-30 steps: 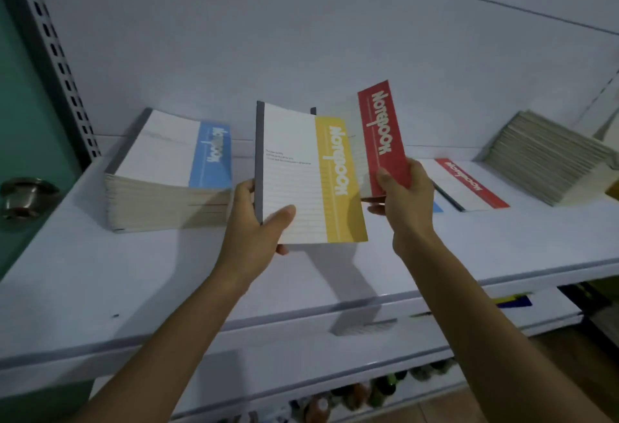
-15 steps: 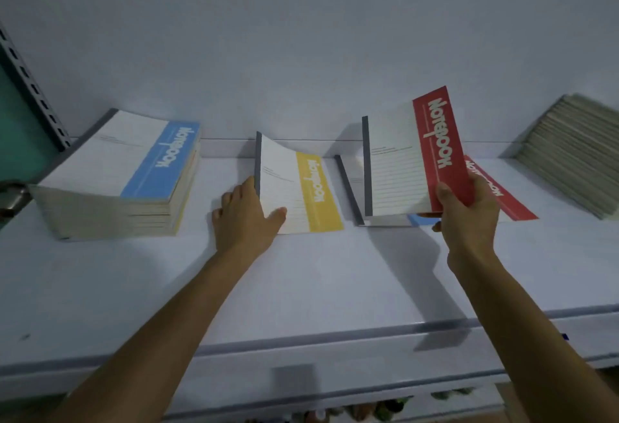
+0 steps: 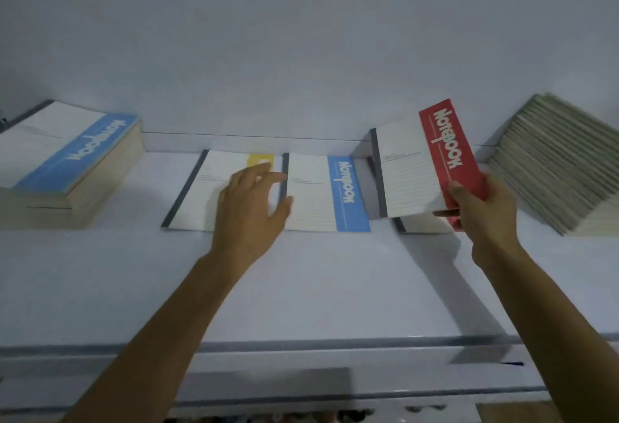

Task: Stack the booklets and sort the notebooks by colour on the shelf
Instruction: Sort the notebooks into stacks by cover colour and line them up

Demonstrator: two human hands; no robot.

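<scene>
Yellow notebook [image 3: 204, 195] lies flat on the white shelf [image 3: 301, 288], with the left hand [image 3: 249, 208] spread open over it. Just right of it lies a blue notebook [image 3: 321, 191]. Farther right, the right hand [image 3: 482, 211] pinches a raised red notebook [image 3: 432, 161].

Single head-worn wide-angle view: we look forward and slightly down onto a white shelf [image 3: 301, 288], near enough for the hands to reach it, with the back wall [image 3: 301, 37] filling the upper part of the frame. Both forearms enter from the lower edge, the left hand [image 3: 249, 211] at centre and the right hand [image 3: 485, 211] at centre right.
</scene>
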